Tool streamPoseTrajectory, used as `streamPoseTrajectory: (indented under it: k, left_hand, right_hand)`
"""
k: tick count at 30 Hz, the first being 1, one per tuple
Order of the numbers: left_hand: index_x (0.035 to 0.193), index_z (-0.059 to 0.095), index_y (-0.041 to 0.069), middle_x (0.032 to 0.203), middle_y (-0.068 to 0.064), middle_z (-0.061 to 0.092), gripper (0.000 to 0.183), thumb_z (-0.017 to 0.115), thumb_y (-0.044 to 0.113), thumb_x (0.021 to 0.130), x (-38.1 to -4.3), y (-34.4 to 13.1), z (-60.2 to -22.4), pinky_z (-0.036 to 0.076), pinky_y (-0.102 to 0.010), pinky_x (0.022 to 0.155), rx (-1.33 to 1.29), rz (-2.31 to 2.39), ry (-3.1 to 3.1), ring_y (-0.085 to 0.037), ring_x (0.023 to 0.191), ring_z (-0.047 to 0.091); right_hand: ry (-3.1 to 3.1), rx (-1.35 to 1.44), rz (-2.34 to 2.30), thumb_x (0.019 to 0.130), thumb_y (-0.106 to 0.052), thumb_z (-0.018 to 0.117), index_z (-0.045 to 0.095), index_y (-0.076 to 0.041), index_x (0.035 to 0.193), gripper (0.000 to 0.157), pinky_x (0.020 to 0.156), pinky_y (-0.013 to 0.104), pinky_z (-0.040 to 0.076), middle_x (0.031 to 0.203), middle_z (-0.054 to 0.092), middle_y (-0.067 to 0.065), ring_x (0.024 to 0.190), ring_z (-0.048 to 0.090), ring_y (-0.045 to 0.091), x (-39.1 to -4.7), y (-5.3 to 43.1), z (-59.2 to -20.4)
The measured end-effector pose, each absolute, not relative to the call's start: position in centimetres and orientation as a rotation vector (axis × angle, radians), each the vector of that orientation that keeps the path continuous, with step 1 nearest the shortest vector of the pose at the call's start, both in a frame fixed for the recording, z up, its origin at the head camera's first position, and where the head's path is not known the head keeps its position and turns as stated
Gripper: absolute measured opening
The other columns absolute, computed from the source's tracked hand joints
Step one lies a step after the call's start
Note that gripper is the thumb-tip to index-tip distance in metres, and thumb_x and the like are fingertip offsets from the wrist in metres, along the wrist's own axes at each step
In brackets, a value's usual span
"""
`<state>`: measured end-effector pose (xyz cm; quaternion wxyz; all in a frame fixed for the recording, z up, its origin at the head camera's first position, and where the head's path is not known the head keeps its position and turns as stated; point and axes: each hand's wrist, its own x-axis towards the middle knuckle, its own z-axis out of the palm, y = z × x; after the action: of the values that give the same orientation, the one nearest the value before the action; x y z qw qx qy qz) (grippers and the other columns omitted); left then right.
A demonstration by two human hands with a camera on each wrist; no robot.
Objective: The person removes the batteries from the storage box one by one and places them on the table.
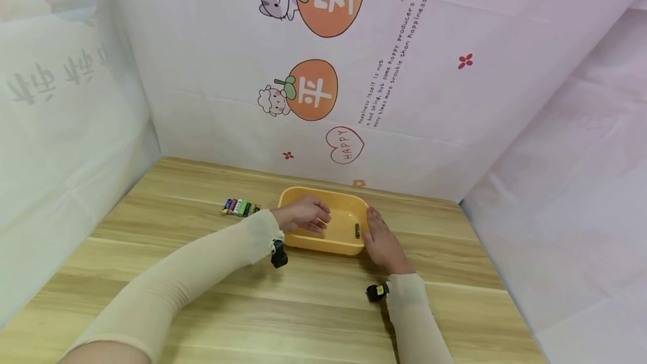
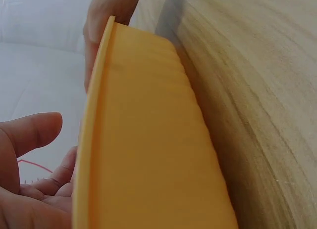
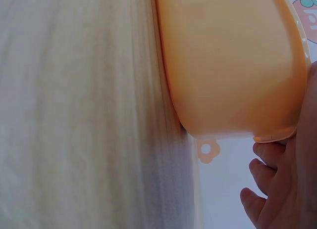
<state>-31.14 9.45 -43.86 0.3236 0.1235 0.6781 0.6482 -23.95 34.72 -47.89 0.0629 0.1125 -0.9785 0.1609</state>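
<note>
A yellow plastic basket stands on the wooden table, and a single dark battery lies inside it near the right end. Over the basket's left half hovers my left hand, its fingers loosely bent and holding nothing visible. The left wrist view shows that thumb apart from the fingers, just past the basket's near rim. My right hand rests along the outside of the basket's right end, fingers extended; in the right wrist view its fingertips are close by the rim.
A row of several batteries in different colours lies on the table, left of the basket. Printed white cloth hangs behind the table, with more cloth at both sides. Each sleeved wrist carries a small black camera.
</note>
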Motion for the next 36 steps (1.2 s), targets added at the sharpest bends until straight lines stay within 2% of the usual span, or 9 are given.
streamPoseTrajectory:
  k: [9, 19, 25, 31, 36]
  left_hand:
    - [0.124, 0.052, -0.010, 0.113, -0.026, 0.060, 0.036, 0.064, -0.001, 0.091, -31.3, 10.3, -45.0, 0.060, -0.038, 0.073, 0.309, 1.684, 1.803, -0.038, 0.095, 0.065]
    - [0.125, 0.053, -0.010, 0.110, -0.022, 0.063, 0.039, 0.065, 0.002, 0.091, -32.2, 12.4, -45.7, 0.060, -0.036, 0.072, 0.315, 1.672, 1.777, -0.030, 0.088, 0.067]
    - [0.128, 0.052, -0.012, 0.116, -0.026, 0.062, 0.041, 0.064, 0.002, 0.091, -32.5, 13.6, -45.7, 0.059, -0.035, 0.072, 0.298, 1.664, 1.748, -0.034, 0.095, 0.066]
    - [0.115, 0.058, -0.009, 0.115, -0.025, 0.061, 0.029, 0.066, 0.002, 0.090, -33.0, 14.5, -46.0, 0.060, -0.034, 0.070, 0.288, 1.649, 1.759, -0.033, 0.092, 0.066]
    - [0.111, 0.060, -0.010, 0.111, -0.026, 0.062, 0.026, 0.067, 0.002, 0.089, -33.2, 14.9, -46.1, 0.060, -0.035, 0.072, 0.276, 1.622, 1.771, -0.032, 0.088, 0.067]
  right_hand:
    - [-2.966, 0.335, 0.487, 0.105, -0.021, 0.031, 0.012, -0.001, 0.154, 0.057, 0.117, 0.047, 0.017, 0.160, 0.015, 0.016, 0.146, 0.011, 0.029, -24.1, 34.7, -48.1]
    - [-2.960, 0.331, 0.478, 0.105, -0.019, 0.033, 0.014, 0.001, 0.153, 0.056, 0.117, 0.046, 0.017, 0.159, 0.016, 0.016, 0.146, 0.013, 0.029, -23.8, 34.7, -48.0]
    - [-2.927, 0.345, 0.480, 0.103, -0.016, 0.037, 0.017, 0.002, 0.153, 0.056, 0.117, 0.046, 0.019, 0.159, 0.019, 0.017, 0.145, 0.015, 0.029, -23.8, 34.9, -48.3]
    - [-2.904, 0.382, 0.490, 0.102, -0.013, 0.038, 0.019, 0.006, 0.151, 0.056, 0.116, 0.048, 0.018, 0.157, 0.020, 0.021, 0.145, 0.017, 0.033, -24.0, 34.8, -48.3]
    - [-2.915, 0.377, 0.484, 0.102, -0.012, 0.039, 0.018, 0.006, 0.151, 0.057, 0.117, 0.046, 0.017, 0.157, 0.020, 0.020, 0.145, 0.016, 0.032, -24.0, 34.7, -48.1]
